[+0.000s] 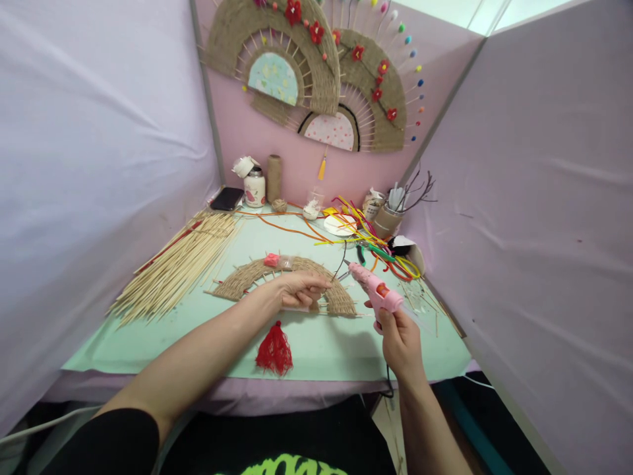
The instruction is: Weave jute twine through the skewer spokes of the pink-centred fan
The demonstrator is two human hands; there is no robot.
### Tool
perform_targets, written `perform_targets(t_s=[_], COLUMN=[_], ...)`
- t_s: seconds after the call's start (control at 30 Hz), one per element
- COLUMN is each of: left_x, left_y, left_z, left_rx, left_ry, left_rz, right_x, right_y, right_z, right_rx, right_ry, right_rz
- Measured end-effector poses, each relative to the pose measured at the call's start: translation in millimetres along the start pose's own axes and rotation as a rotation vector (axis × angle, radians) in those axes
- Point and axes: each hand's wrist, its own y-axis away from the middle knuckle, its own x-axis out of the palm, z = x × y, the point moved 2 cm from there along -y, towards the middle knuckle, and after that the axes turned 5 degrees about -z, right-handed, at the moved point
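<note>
My left hand [304, 290] is closed in a pinch on the lower end of a thin dark twig [339, 265], above the right half of a twine-wrapped fan [242, 277] lying on the table. The twig stands up and curves. In my right hand [399, 333] is a pink glue gun [376, 290], its nozzle pointing up and left, close to the twig; whether they touch is unclear. A pink piece [271, 260] sits on the fan's upper edge. Nearer the table's front lies a red tassel [275, 349].
A bundle of thin sticks [173, 270] lies at left. Behind are a phone [227, 198], a jar [254, 188], a twine roll [273, 178] and a white disc [340, 225]. Coloured pipe cleaners [363, 227] and pliers [380, 252] lie at right. Decorated fans [222, 46] hang on the back wall.
</note>
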Motion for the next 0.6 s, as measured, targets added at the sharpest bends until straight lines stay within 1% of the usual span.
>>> perform_targets(t_s=[0.23,0.43,0.6], left_x=[0.3,-2.6,-2.6], left_y=[1.0,-0.2,0.7], left_z=[-3.5,-4.4,-5.0], left_rx=[0.034,0.057,0.069], left_ry=[-0.023,-0.040,-0.036], left_rz=[0.024,0.027,0.016], right_x=[1.0,2.8,3.8], right_y=[1.1,3.1,3.9], right_z=[-5.8,-3.8,-1.8], right_rx=[0.003,-0.005,-0.024], right_ry=[-0.003,-0.001,0.011], right_rz=[0.025,0.057,0.057])
